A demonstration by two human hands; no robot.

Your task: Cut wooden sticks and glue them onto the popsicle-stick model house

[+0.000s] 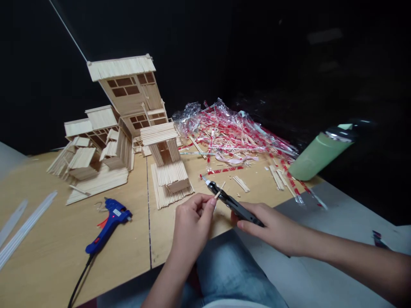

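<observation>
My left hand (pixel 194 218) pinches a short thin wooden stick (pixel 218 193) between thumb and fingertips, near the table's front edge. In my right hand (pixel 272 226) is a black-handled hand cutter (pixel 239 206), its fingers wrapped round the handles. The cutter's head points up and left and crosses the stick; whether its jaws touch the wood is hard to tell. Just beyond my left hand stands a small roofed model (pixel 168 171) made of wooden sticks. Behind it and to the left rises a larger stick-built model house (pixel 128 90) with several roofs.
A blue glue gun (pixel 111 222) lies at the left, its cable running off the front edge. White glue sticks (pixel 28 226) lie further left. Red-and-clear wrappers (pixel 224 124) and loose sticks are heaped at the back. A green bottle (pixel 321 154) leans at the right edge.
</observation>
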